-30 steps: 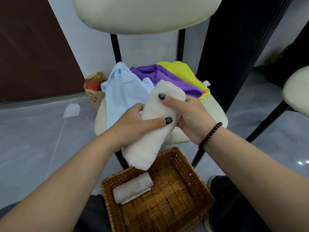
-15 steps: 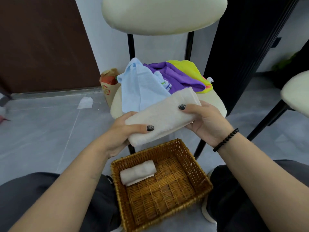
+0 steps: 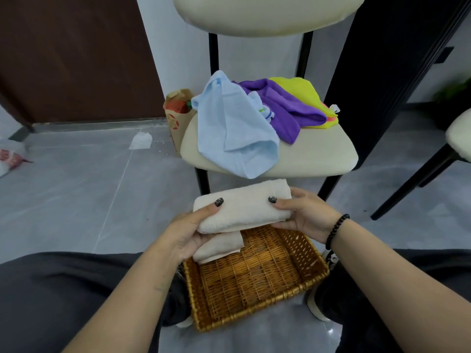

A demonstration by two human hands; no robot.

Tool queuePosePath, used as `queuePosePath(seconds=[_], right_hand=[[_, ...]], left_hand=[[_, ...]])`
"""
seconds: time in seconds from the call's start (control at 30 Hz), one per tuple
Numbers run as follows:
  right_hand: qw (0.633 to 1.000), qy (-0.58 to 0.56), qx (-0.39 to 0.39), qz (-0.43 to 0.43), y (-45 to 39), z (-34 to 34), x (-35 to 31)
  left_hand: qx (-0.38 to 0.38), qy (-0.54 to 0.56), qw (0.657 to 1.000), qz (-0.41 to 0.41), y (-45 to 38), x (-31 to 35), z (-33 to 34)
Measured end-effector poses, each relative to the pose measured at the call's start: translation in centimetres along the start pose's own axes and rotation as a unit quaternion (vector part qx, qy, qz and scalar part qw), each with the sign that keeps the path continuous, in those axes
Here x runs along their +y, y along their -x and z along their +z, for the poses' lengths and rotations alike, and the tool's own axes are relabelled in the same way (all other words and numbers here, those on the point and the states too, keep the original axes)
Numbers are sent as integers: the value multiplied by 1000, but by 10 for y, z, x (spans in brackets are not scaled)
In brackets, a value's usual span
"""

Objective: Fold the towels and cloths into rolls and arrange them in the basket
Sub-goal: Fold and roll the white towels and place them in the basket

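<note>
Left hand [image 3: 188, 231] clamps its fingers on one end of the rolled white towel [image 3: 242, 207], long axis running left-right, slightly tilted, over the basket's [image 3: 254, 319] far edge above another roll [image 3: 220, 247], right hand [image 3: 305, 217] gripping the other end.

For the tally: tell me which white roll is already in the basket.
The smaller white roll at the basket's far-left corner; the larger roll is held above in both hands.

Basket [image 3: 300, 281] floor mostly free; one rolled towel [image 3: 221, 247] fills its far-left corner.
</note>
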State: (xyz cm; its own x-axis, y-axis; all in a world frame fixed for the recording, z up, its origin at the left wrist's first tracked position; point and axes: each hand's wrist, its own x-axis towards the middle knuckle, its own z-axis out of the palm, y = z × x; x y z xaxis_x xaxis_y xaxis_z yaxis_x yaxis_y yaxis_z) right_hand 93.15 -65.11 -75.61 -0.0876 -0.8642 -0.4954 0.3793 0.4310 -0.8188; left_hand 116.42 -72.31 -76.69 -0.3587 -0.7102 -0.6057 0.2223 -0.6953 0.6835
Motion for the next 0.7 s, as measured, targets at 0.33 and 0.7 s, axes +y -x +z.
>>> queuePosePath(seconds=[0.33,0.7], right_hand=[[985,18,106,135,-63,-10,63],[960,23,155,230,-133,-11,138]], left_hand=[[142,124,979,-81,-61,-67,-24],[246,194,939,-141,-116,-130,-58]])
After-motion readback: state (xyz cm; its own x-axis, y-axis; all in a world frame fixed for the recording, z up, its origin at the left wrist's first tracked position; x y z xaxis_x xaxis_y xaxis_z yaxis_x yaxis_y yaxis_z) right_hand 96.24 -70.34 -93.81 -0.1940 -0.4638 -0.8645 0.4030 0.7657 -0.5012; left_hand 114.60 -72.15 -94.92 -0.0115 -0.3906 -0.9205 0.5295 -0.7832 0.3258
